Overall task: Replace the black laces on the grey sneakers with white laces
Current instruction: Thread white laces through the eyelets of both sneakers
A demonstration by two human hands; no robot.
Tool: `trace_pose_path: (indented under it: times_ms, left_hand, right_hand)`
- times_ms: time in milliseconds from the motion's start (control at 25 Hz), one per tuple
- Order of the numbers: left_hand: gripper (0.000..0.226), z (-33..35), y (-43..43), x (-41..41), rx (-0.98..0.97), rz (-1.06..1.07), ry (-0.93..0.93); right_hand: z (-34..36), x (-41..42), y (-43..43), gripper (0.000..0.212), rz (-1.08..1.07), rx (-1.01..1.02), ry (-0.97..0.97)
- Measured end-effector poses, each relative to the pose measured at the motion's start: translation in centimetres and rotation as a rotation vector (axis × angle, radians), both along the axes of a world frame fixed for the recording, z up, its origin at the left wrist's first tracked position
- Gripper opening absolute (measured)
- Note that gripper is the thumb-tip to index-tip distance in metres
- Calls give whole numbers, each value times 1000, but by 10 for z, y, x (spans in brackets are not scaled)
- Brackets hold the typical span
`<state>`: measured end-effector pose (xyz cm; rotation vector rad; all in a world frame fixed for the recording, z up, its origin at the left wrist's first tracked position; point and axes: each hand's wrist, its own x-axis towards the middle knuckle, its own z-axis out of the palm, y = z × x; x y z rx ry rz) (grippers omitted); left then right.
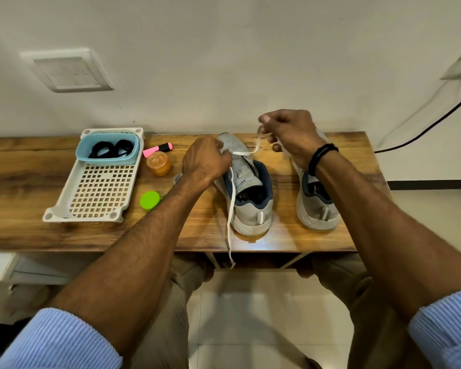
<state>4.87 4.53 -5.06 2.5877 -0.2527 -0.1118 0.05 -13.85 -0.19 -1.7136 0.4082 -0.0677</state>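
Two grey sneakers stand on the wooden table point(24, 166), heels toward me. On the left sneaker point(248, 193) my left hand point(205, 162) grips the toe end, where a white lace point(231, 209) runs through. One end of that lace trails down over the table's front edge. My right hand point(290, 134) is raised above the table and pinches the lace's other end, which stretches from the toe up to my fingers. Partly hidden behind my right wrist is the right sneaker point(314, 203), showing no lace. The black laces point(112, 149) lie coiled in a small blue tub point(107, 159).
The blue tub sits at the far end of a white perforated tray point(96, 190) on the left. A pink highlighter point(157, 149), an orange jar point(159, 163) and a green-lidded jar point(150, 200) lie between tray and sneakers. A black cable point(437, 121) hangs at the right wall.
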Motion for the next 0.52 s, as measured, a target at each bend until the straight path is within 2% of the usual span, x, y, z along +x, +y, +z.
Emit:
trace_pose_path:
  times_ms: [120, 200, 280, 320, 400, 440, 520]
  left_hand:
    - [48, 10, -10, 2, -364, -138, 84]
    - [35, 11, -14, 2, -501, -162, 106]
    - [16, 17, -15, 1, -610, -74, 117]
    - [11, 21, -14, 1, -646, -6, 83]
    - [7, 28, -11, 6, -668, 132, -123]
    - [7, 29, -9, 9, -693, 171, -243]
    - [11, 39, -10, 6, -751, 172, -431]
  right_hand:
    - [-6, 3, 9, 19, 197, 76, -24]
    - [-4, 6, 10, 19, 190, 88, -65]
    - [-3, 7, 5, 17, 127, 46, -100]
    - [-2, 8, 1, 14, 99, -42, -114]
    - [-3, 10, -9, 12, 72, -379, -121]
    - [-5, 10, -14, 14, 67, -544, -110]
    - [-9, 10, -18, 19, 41, -726, -71]
